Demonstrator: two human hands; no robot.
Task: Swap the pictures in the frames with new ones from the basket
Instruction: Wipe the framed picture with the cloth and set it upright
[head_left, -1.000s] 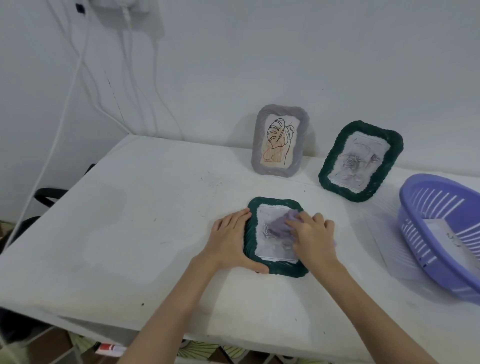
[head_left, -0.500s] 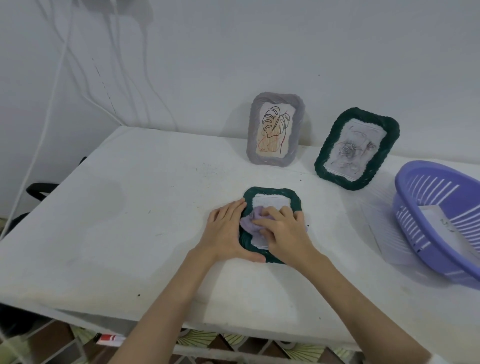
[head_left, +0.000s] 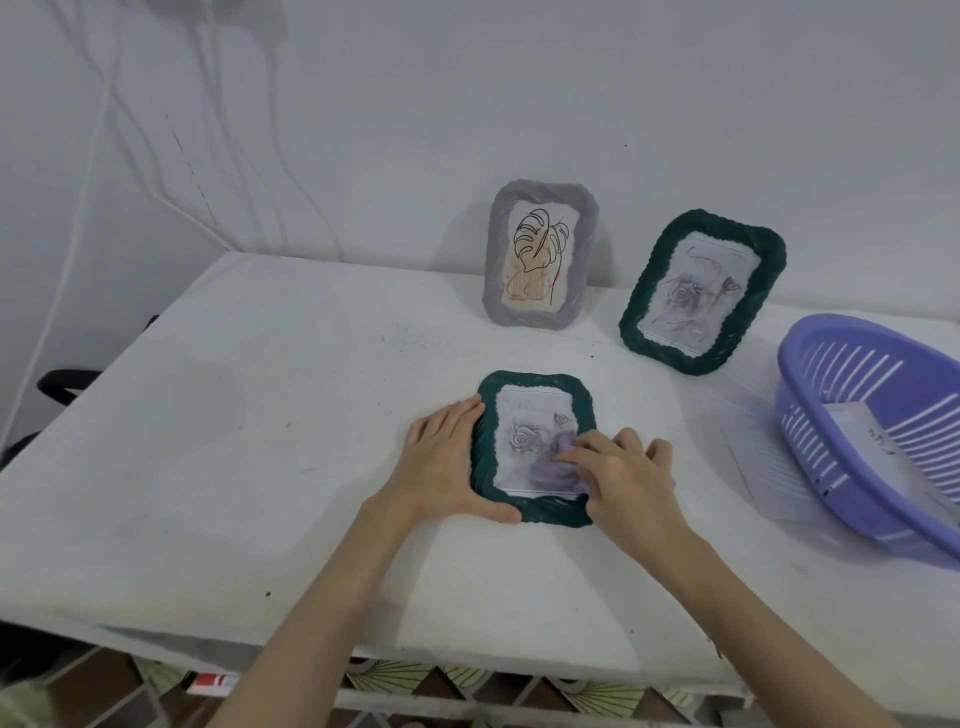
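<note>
A dark green frame (head_left: 535, 384) with a grey rose picture lies flat on the white table (head_left: 260, 441). My left hand (head_left: 441, 462) presses flat against the frame's left edge, thumb under its lower corner. My right hand (head_left: 623, 478) presses a small purple cloth (head_left: 550, 467) onto the lower right of the glass. Against the wall lean a grey frame (head_left: 540, 254) with a leaf drawing and a second green frame (head_left: 701, 291) with a rose picture. The purple basket (head_left: 841, 441) at the right holds paper pictures (head_left: 883, 447).
A sheet of paper (head_left: 753, 452) lies on the table, partly under the basket. White cables (head_left: 78, 208) hang down the wall at the left. A black chair arm (head_left: 62, 384) sticks out beyond the table's left edge. The table's front edge runs close to my forearms.
My right hand has slid the purple cloth from the frame's left side to its lower right, uncovering the rose picture. My left hand has kept its hold on the frame's left edge.
</note>
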